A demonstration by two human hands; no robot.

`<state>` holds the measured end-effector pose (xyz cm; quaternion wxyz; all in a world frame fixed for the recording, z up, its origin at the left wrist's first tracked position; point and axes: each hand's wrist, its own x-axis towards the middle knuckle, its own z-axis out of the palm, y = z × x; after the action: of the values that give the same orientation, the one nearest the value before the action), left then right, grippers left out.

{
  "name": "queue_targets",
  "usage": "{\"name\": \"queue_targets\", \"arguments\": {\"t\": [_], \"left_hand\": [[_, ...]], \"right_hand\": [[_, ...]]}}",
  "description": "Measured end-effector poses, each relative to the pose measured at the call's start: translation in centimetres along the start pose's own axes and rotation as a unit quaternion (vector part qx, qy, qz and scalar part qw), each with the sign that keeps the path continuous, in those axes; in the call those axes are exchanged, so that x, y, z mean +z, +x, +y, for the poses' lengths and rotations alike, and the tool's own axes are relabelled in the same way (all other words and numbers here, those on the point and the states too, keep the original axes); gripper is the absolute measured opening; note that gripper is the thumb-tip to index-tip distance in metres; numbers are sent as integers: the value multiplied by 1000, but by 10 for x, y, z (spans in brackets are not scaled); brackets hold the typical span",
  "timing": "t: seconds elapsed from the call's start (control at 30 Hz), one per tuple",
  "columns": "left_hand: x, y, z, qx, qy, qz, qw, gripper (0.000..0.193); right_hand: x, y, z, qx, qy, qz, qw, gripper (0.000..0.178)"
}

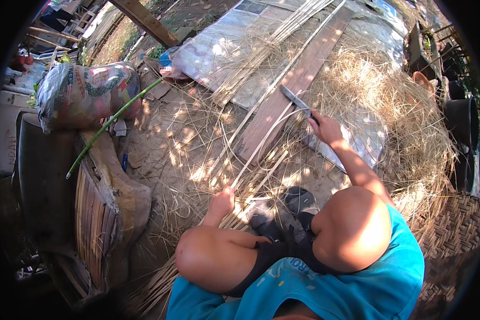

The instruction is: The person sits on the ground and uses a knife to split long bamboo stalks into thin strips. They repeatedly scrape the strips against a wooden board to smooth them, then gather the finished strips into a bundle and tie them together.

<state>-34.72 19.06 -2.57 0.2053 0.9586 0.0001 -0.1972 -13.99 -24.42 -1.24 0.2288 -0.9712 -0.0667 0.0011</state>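
My right hand (326,128) grips the dark handle of a knife (295,98). Its blade lies across a long brown wooden plank (269,122). A thin pale bamboo strip (257,154) runs from my left hand (222,201) up over the plank to the blade and appears to pass beneath it. My left fingers are closed on the strip's near end, just above my left knee. Whether the blade's edge bites into the strip is too small to tell.
Long strips (272,53) lie bundled on a pale sheet (213,50) beyond the plank. Curly shavings (381,90) heap up on the right. A stuffed sack (88,93), a green stalk (109,124) and a worn wooden chair-like piece (128,194) stand left. Woven matting (450,240) lies lower right.
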Motion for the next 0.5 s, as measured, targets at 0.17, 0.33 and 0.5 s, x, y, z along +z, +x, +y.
{"name": "queue_targets", "arguments": {"t": [0.17, 0.33, 0.5], "left_hand": [[-17, 7, 23, -6, -52, -30, 998, 32], [-2, -2, -11, 22, -176, 31, 984, 31], [-19, -20, -29, -40, -226, -100, 968, 35]], "right_hand": [[-20, 20, 3, 58, 19, -20, 998, 42], [24, -82, -124, -162, 69, -278, 944, 46], [-13, 22, 33, 76, -5, 0, 997, 38]]}}
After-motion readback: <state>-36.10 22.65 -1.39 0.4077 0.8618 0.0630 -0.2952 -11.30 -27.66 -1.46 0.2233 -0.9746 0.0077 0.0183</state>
